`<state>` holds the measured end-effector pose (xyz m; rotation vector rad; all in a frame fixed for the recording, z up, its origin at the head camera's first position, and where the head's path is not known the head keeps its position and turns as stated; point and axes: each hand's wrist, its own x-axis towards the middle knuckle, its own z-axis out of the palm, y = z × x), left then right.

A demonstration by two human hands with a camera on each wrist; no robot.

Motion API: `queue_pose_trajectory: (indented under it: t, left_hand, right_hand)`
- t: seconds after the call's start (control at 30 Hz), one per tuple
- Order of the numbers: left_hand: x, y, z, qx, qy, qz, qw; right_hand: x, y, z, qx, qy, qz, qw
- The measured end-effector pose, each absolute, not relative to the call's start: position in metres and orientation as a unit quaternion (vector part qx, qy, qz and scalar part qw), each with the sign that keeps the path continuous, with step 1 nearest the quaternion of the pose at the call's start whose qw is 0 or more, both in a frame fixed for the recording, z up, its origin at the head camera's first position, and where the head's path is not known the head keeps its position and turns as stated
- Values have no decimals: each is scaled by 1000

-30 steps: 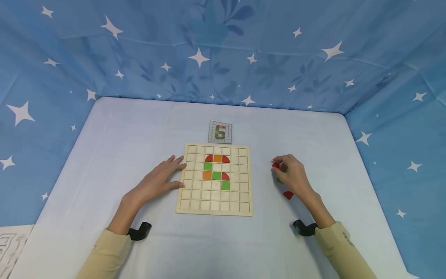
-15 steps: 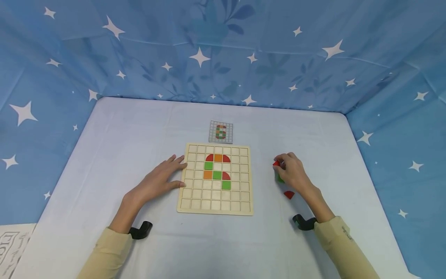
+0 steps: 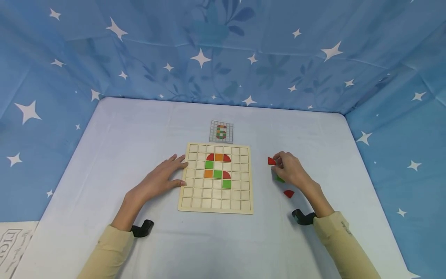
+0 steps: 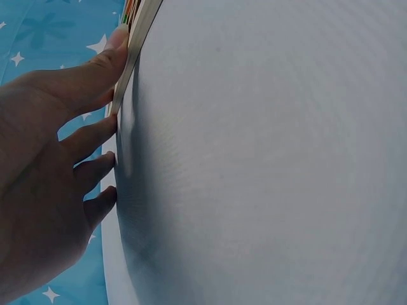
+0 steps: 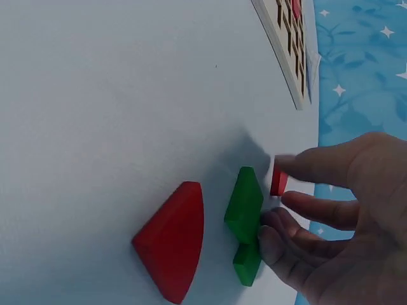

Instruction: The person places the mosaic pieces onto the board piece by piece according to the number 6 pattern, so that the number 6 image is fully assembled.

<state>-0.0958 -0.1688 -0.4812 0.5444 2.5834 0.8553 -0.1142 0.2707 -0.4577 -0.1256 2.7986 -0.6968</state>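
Observation:
A cream grid board (image 3: 198, 207) holds several red, orange and green tiles. My left hand (image 3: 158, 179) lies at its left edge, fingers spread; the left wrist view shows the thumb and a fingertip of that hand (image 4: 63, 140) touching the board's side (image 4: 143, 32). Right of the board, my right hand (image 3: 292, 169) pinches a small red piece (image 3: 271, 161) between thumb and finger. In the right wrist view, that red piece (image 5: 277, 179) is at the fingertips of the hand (image 5: 356, 222). Under the hand lie green pieces (image 5: 245, 204), with a red quarter piece (image 5: 172, 241) beside them.
Behind the board lies a small gridded card (image 3: 221, 131) with a coloured figure on it. The other red piece (image 3: 289, 193) rests on the white table nearer the right forearm. A printed sheet (image 3: 15, 244) is at the lower left; a blue starred curtain (image 3: 223, 77) surrounds the table.
The right hand has shifted slightly left and away from me, and the red piece at its fingertips has moved left and turned. The left hand stays at the board's edge.

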Motion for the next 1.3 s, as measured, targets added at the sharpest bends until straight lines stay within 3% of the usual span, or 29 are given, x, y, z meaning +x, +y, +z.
queue_pose_trajectory:
  t: [0.43, 1.3]
  left_hand:
    - [-97, -169, -480, 195, 915, 300, 183]
    - [-96, -169, -478, 188, 912, 311, 189]
  right_hand:
    - [-120, 259, -466, -39, 966, -241, 83]
    - [-129, 259, -463, -4, 953, -270, 136]
